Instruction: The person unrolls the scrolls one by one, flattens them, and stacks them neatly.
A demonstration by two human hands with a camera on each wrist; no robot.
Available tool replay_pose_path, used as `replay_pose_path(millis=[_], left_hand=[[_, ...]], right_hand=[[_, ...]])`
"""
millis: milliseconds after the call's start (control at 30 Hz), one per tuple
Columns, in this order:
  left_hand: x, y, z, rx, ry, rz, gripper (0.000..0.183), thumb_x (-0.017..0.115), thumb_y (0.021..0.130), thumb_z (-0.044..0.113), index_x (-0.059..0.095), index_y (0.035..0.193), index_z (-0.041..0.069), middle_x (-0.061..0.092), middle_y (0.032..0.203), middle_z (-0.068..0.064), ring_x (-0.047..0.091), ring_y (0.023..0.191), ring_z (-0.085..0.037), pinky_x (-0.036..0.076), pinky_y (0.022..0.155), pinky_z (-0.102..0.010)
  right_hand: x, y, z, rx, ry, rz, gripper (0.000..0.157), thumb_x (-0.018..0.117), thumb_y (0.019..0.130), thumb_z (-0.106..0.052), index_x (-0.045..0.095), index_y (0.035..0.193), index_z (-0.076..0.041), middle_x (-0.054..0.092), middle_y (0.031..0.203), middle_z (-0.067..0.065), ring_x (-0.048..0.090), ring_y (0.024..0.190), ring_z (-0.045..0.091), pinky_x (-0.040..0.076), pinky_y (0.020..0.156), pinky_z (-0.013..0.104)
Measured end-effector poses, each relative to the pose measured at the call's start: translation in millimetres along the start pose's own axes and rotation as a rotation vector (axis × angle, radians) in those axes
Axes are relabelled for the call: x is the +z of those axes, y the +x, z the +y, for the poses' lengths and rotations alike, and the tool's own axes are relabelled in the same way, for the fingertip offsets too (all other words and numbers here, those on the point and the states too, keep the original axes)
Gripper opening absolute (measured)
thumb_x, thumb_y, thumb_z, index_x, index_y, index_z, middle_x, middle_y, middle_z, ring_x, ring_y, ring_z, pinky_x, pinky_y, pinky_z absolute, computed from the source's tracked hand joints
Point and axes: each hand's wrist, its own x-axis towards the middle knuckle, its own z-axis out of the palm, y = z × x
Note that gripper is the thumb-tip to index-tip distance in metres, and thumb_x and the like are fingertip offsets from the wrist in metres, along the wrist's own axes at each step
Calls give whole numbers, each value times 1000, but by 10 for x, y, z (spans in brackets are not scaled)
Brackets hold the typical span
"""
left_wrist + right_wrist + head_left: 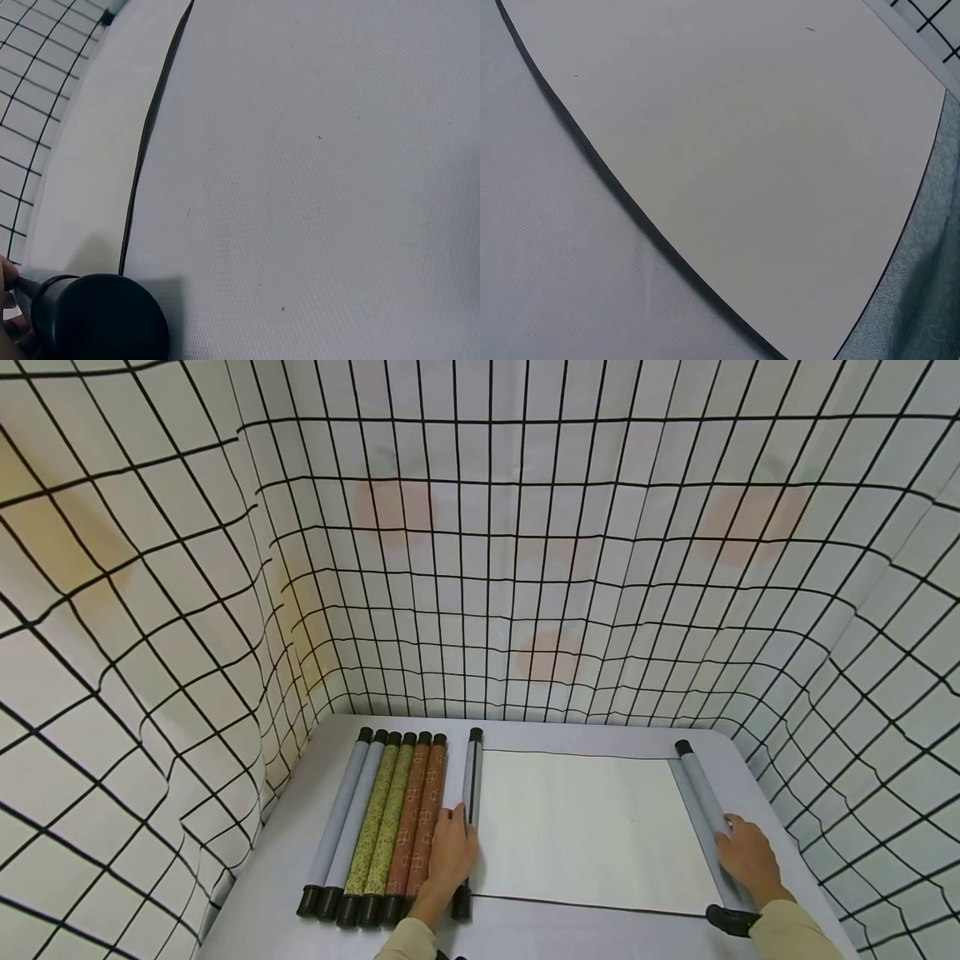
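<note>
A hanging scroll lies unrolled on the table, its blank cream paper edged with thin dark lines. At its left end my left hand grips the narrow black-capped roller. My right hand holds the thicker grey-blue roll at the opposite end, fingers curled over it. The left wrist view shows a round black end cap, with only a bit of the left hand's fingers at the edge. In the right wrist view the blank paper meets a blue-green patterned border.
Left of the open scroll, several rolled scrolls lie side by side: two grey-blue, two yellow-green and two brown-orange, all black-capped. Black-grid netting surrounds the white table at the back and sides.
</note>
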Motion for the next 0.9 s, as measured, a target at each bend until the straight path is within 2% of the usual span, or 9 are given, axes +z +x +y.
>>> replay_pose_path(millis=[167,333,467,600,733,900], left_hand=[[15,-3,-7,46,-7,34,36,56,99,-6,60,134,-8,55,108,-22,61,95,-36,54,80,-51],[15,-8,-3,38,-6,24,36,54,100,-4,60,135,-8,55,109,-23,60,97,-37,53,82,-53],[16,-5,-2,-2,-24,-6,42,62,101,9,57,139,-9,55,115,-24,59,104,-40,51,87,-55],[5,-9,2,-34,-10,-39,63,77,94,20,53,143,-11,52,124,-27,57,113,-42,50,92,-55],[-6,-12,1,-23,15,-39,69,84,86,14,52,142,-12,52,123,-27,57,112,-41,51,91,-54],[-10,-20,4,-12,21,-29,61,79,88,7,53,140,-13,52,122,-26,57,110,-39,51,91,-53]], right_hand=[[8,11,52,22,-2,-3,57,47,105,-17,32,144,22,39,132,49,45,117,65,47,84,72],[-7,10,64,41,4,0,57,48,105,-16,31,144,21,38,133,49,45,117,65,46,85,72],[-36,8,72,37,-1,-9,57,48,106,-17,31,144,22,38,132,49,44,117,66,46,85,71],[-51,11,83,26,-13,-1,56,48,105,-16,32,142,23,39,131,49,43,117,66,45,86,71],[-55,8,94,30,-14,2,56,48,105,-15,32,142,23,38,132,49,42,118,66,44,87,71],[-62,11,107,62,-15,4,56,48,105,-16,31,144,21,38,133,48,44,118,65,46,86,71]])
